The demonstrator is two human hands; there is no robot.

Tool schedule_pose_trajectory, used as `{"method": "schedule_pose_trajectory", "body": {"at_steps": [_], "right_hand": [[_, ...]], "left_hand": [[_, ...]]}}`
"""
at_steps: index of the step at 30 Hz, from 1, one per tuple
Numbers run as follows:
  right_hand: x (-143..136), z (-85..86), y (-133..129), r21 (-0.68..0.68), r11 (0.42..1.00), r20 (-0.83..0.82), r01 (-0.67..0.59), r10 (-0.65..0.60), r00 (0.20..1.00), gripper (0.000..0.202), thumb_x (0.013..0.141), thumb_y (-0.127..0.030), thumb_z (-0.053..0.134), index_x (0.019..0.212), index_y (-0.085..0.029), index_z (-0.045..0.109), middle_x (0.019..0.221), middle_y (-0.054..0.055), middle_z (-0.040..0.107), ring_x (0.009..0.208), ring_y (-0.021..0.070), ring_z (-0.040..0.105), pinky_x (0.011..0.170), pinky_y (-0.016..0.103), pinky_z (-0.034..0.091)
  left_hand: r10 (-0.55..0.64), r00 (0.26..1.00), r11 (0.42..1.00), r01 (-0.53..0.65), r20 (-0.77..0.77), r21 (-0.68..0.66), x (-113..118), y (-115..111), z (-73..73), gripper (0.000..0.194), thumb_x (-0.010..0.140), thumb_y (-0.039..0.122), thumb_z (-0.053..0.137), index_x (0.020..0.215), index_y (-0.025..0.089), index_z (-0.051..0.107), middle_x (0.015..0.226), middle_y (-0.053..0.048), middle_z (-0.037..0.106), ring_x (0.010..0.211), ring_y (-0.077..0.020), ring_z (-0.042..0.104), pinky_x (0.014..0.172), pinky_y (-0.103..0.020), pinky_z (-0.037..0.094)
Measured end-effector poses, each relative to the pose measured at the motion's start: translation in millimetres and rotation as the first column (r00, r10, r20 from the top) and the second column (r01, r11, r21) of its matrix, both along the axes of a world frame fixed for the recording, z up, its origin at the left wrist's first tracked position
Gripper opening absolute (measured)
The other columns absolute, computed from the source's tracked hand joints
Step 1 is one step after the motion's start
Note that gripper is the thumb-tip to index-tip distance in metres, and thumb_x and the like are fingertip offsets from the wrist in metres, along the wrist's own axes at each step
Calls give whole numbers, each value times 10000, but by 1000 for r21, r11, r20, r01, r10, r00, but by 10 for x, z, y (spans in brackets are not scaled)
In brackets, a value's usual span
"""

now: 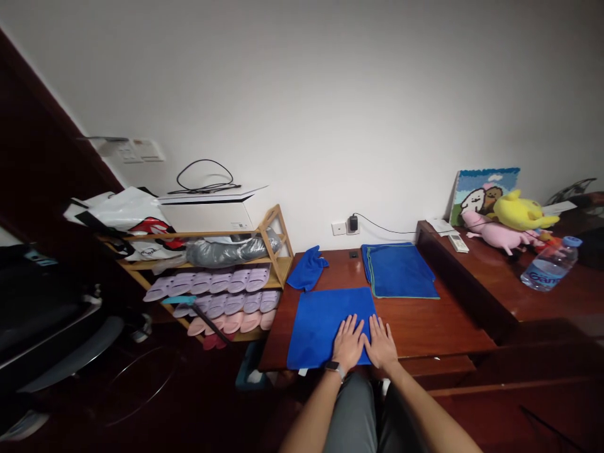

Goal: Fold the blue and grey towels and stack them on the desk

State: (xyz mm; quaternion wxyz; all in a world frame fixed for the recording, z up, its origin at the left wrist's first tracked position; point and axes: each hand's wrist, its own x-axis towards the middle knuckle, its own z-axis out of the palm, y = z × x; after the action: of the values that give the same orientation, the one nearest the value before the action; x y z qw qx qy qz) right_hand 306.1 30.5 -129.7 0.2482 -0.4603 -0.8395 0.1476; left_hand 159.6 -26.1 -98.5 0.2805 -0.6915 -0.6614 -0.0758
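A blue cloth (314, 324) lies spread flat on the wooden table (425, 324), its front edge near the table's front edge. My left hand (348, 343) rests palm down on the cloth's right part, fingers stretched out. Beside it my right hand (381, 343) lies flat at the cloth's right edge, fingers spread, the two thumbs close together. Behind the cloth on the left is a crumpled blue cloth (307, 269). A folded stack of blue cloth with green edging (401, 270) lies at the back right.
On the left stands a wooden rack (278, 251) with several slippers (221, 281) and a white box (207, 212) on top. A higher wooden surface (500, 283) at right bears a water bottle (550, 267), plush toys (500, 233) and a remote (457, 243). A charger (353, 223) sits in the wall.
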Motion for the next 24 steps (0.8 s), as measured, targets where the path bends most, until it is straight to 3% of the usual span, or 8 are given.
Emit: {"method": "schedule_pose_trajectory", "body": {"at_steps": [2, 4, 7, 10, 13, 20, 24], "right_hand": [[1, 1, 3, -3, 1000, -5, -6, 6, 1000, 757, 1052, -540, 147, 1688, -131, 113, 1743, 7, 31, 1645, 210, 20, 1344, 434, 2], [-4, -1, 7, -3, 1000, -19, -5, 5, 1000, 761, 1051, -546, 150, 1687, -130, 110, 1743, -1, 27, 1645, 210, 25, 1345, 435, 11], [-14, -15, 14, 4, 1000, -47, -1, 1, 999, 771, 1049, -559, 155, 1687, -127, 113, 1744, 1, 30, 1645, 215, 29, 1346, 440, 14], [-17, -33, 21, 2, 1000, -63, -1, 2, 998, 777, 1048, -567, 168, 1687, -129, 117, 1746, 6, 37, 1645, 218, 29, 1345, 447, 9], [-16, -47, 27, -1, 1000, -69, -4, 4, 998, 776, 1049, -574, 152, 1687, -134, 110, 1745, -7, 31, 1645, 215, 24, 1345, 446, 5], [13, -41, 13, 0, 1000, -85, -10, 10, 996, 782, 1049, -584, 142, 1688, -132, 137, 1745, -1, 50, 1645, 217, 39, 1343, 444, 7], [95, -56, -4, 24, 1000, -151, 9, -6, 989, 733, 1060, -510, 114, 1690, -137, 159, 1749, 0, 71, 1643, 201, 62, 1346, 416, 58]], "left_hand": [[19, 1000, 1000, -19, 22, -7, 39, 59, -74, 525, 1095, 442, 312, 1595, 355, 447, 1679, -8, 407, 1565, -205, 359, 1287, -449, 323], [67, 997, 998, -67, 48, 1, -151, -11, -69, 544, 1093, 466, 310, 1601, 323, 445, 1677, -45, 406, 1562, -245, 367, 1280, -493, 326], [214, 972, 975, -219, 98, 44, -745, -313, 29, 620, 1086, 474, 290, 1616, 180, 421, 1685, -141, 362, 1567, -318, 347, 1273, -556, 310], [346, 928, 929, -359, 138, 84, -1358, -683, 130, 665, 1076, 490, 272, 1626, 135, 391, 1691, -148, 341, 1574, -307, 333, 1283, -536, 294], [376, 915, 915, -391, 144, 96, -1695, -910, 161, 683, 1072, 498, 251, 1634, 128, 371, 1693, -140, 341, 1570, -293, 346, 1284, -519, 296], [364, 920, 913, -383, 143, 143, -1743, -886, 95, 690, 1072, 520, 229, 1631, 148, 384, 1680, -136, 380, 1569, -288, 349, 1283, -512, 288], [345, 929, 915, -365, 138, 170, -1731, -906, 116, 671, 1071, 502, 246, 1619, 151, 409, 1664, -130, 407, 1554, -284, 380, 1275, -514, 313]]}}
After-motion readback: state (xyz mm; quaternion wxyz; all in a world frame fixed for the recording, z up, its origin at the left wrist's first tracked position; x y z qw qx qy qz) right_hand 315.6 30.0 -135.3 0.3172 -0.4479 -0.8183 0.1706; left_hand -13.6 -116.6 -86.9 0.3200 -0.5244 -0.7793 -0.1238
